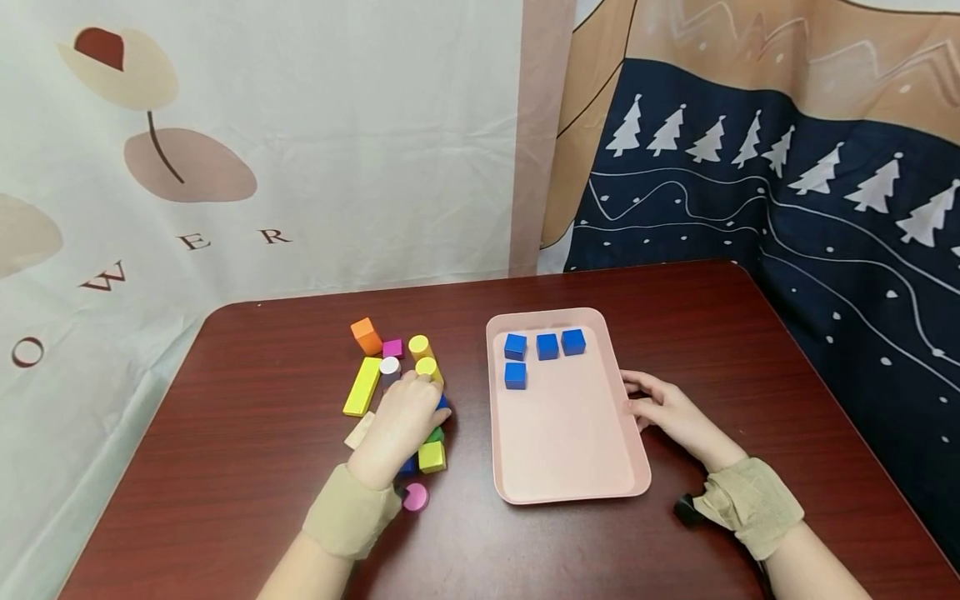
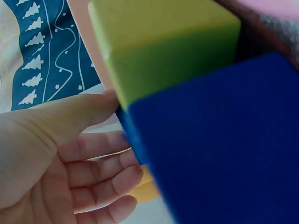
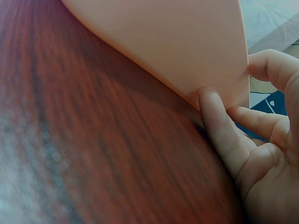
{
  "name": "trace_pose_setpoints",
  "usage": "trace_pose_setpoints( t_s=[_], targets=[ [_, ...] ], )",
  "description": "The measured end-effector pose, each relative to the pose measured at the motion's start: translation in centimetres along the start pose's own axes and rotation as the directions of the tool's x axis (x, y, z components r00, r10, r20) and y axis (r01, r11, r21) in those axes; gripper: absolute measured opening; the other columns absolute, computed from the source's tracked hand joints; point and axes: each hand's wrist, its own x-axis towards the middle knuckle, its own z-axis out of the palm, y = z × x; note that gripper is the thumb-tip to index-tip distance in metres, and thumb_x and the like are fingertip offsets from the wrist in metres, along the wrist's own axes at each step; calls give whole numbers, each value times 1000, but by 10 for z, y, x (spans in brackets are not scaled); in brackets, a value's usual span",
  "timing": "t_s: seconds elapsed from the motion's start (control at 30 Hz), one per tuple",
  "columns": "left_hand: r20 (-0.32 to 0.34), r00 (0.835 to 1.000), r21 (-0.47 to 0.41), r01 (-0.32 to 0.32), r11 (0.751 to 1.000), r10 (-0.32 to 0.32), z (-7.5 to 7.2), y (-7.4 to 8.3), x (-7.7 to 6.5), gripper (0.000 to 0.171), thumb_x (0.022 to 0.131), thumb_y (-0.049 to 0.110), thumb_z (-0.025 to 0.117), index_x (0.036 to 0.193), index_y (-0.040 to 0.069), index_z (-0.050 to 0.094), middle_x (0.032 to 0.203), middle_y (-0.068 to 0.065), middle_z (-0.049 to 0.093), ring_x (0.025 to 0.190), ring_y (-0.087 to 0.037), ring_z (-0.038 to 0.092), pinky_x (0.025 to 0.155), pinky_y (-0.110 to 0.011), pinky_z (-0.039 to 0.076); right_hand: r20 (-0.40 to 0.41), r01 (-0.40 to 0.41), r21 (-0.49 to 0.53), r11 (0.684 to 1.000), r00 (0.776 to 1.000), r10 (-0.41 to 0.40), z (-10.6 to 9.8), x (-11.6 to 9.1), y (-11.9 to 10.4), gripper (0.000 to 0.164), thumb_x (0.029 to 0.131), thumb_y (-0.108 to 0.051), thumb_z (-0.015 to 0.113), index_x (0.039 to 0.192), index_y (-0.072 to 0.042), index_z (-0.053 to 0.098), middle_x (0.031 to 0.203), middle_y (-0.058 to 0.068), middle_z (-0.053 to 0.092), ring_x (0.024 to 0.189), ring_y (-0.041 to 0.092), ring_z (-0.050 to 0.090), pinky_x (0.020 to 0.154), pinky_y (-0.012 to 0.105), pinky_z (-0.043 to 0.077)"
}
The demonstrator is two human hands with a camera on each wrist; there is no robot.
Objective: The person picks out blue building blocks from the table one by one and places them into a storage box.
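Left of the pink tray (image 1: pixel 570 442), our left hand (image 1: pixel 405 414) pinches a blue block (image 1: pixel 443 402) among the pile; our right hand (image 1: pixel 673 417), half open, steadies the tray's side. We judge this the picking step; next calls for a clean lift toward the four blue cubes (image 1: pixel 515 376).

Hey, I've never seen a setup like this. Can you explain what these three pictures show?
There's no machine here, just a person's bare hands at a red-brown table. The wide picture comes from a camera worn on the head, looking forward and down. The two close-ups come from cameras worn on the wrists, one on each.

Four blue cubes sit in a pink tray. Left of it are loose blocks in mixed colors, including a yellow plank and an orange block.

The left hand is among the loose blocks and seems to pinch a blue block. The right hand touches the tray's right edge.
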Motion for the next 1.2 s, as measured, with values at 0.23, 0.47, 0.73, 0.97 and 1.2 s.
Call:
trace_pose_setpoints(
  t_s=[0.23,0.47,0.73,0.97,1.2],
  targets=[
    [10,999,-67,35,997,-34,-11,5,-1,32,76,27,75,90,2,62,78,-9,54,63,-20,50,59,-33,50,8,21,-1,1000,1000,-21,-1,0,0,47,91,-1,53,133,7,35,112,30,48,74,26,62,58,39,53],
    [-14,1000,-140,19,990,-22,-21,10,-1,26,78,22,74,88,2,60,79,-9,50,61,-19,49,56,-30,48,4,14,5,1000,1000,-14,0,-1,1,47,90,0,52,133,8,34,112,31,47,73,25,62,58,38,53],
    [-22,1000,-166,-15,986,11,-33,15,5,27,78,19,74,94,2,61,85,-9,53,68,-19,53,66,-32,52,-9,-11,11,1000,1000,11,0,-2,0,47,90,-2,54,133,4,36,113,27,48,72,29,61,59,40,52],
    [-63,997,-171,-52,984,42,-40,19,11,23,78,18,72,93,4,63,79,-5,50,65,-16,52,64,-30,51,-10,-10,10,1000,1000,10,1,-2,1,47,89,-1,54,133,4,36,113,27,49,72,28,61,58,40,52],
    [-92,994,-186,-71,980,54,-45,24,17,18,79,17,67,92,6,63,78,-4,49,65,-16,51,63,-29,51,-7,-19,8,1000,1000,19,1,0,-1,47,90,-3,54,133,3,36,114,26,49,73,29,61,59,40,52]
  ],
)
